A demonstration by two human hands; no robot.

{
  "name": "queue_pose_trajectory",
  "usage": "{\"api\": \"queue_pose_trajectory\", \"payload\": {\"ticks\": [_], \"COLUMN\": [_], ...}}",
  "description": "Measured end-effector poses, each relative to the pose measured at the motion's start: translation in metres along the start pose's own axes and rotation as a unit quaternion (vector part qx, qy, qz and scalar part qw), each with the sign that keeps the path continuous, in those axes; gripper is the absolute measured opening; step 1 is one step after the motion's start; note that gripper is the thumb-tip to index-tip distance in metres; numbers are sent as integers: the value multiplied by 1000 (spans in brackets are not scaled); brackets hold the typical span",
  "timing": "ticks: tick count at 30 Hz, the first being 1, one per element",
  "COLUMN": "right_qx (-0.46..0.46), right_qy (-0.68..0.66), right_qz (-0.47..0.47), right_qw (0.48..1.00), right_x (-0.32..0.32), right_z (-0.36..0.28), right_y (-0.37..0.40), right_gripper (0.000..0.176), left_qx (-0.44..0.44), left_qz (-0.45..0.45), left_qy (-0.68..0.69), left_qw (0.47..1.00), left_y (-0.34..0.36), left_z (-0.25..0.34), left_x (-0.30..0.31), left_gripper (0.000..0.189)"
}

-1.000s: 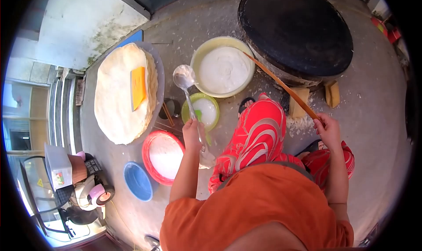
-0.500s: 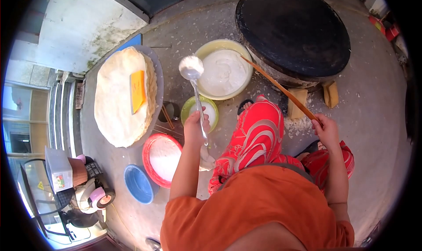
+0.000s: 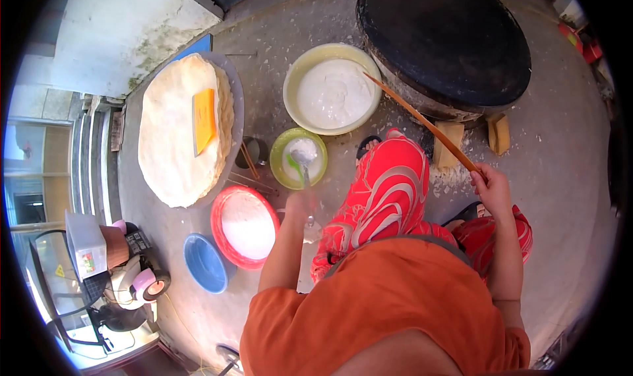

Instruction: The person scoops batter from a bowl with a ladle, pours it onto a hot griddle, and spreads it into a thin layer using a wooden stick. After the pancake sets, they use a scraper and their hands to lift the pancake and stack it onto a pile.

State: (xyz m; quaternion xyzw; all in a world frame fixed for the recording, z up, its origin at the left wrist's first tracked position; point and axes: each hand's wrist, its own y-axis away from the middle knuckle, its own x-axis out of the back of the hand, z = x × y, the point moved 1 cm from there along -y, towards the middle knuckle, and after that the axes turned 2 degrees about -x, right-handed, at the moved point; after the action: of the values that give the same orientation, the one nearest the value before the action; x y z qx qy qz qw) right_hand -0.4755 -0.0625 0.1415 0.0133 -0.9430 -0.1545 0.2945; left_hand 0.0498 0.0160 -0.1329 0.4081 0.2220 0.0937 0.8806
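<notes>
Silver metal ladle [image 3: 304, 157] has its scoop in or just over the round lime-green bowl [image 3: 277, 155] of white liquid, can't tell which. Long, thin brown wooden stick [image 3: 425, 123] is held slanted.

Looks from head, forward and steeply down: close above orange T-shirt [image 3: 389, 303] at bottom, farther from griddle [image 3: 445, 40], upper right.

Griddle [image 3: 445, 43]: blocks the far right, close beside the cream basin [image 3: 291, 102]
Stick [image 3: 422, 119]: slants across the gap between cream basin and right hand [image 3: 493, 188]
Green bowl [image 3: 277, 170]: ladle [image 3: 303, 154] bars its middle
Floor [image 3: 567, 172]: open passage right of the right hand
</notes>
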Motion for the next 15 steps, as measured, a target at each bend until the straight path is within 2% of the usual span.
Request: {"api": "queue_pose_trajectory", "payload": {"ticks": [1, 2, 3, 4, 6, 7, 9, 10, 12, 13, 15], "right_qx": [-1, -2, -1, 0, 2, -1, -4, -6, -6, -9, -11], "right_qy": [-2, -5, -4, -3, 0, -2, -4, -3, 0, 5, 9], "right_qz": [-2, -4, -5, -4, -2, -3, -3, -2, -1, -12, -24], "right_qw": [1000, 1000, 1000, 1000, 1000, 1000, 1000, 1000, 1000, 1000, 1000], "right_x": [-1, -1, -2, -3, -4, -4, -5, -4, -3, -3, -3], "right_z": [-1, -1, -1, 1, 1, 1, 0, 0, -1, -2, -1], "right_y": [0, 0, -1, -1, -1, -1, -1, -1, -2, -2, -3], "right_gripper": [16, 16, 16, 16, 15, 15, 15, 15, 15, 15, 15], "left_qx": [0, -109, -212, -212, -99, -99, -40, -40, 59, 59, 109], "left_qz": [0, -84, -164, -164, -174, -175, -86, -86, -2, -3, 114], "left_qy": [1, -208, -403, -402, -287, -285, -293, -293, -114, -114, 66], "left_qw": [1000, 968, 875, 876, 937, 937, 951, 952, 992, 992, 985], "left_y": [-18, -41, -44, -48, -56, -52, -41, -30, -1, 9, 22], "left_z": [-13, -29, -30, -32, -33, -30, -22, -14, 9, 18, 29], "left_x": [19, 45, 46, 49, 47, 40, 25, 10, -31, -48, -69], "left_gripper": [17, 18, 19, 19, 21, 21, 24, 24, 25, 25, 26]}}
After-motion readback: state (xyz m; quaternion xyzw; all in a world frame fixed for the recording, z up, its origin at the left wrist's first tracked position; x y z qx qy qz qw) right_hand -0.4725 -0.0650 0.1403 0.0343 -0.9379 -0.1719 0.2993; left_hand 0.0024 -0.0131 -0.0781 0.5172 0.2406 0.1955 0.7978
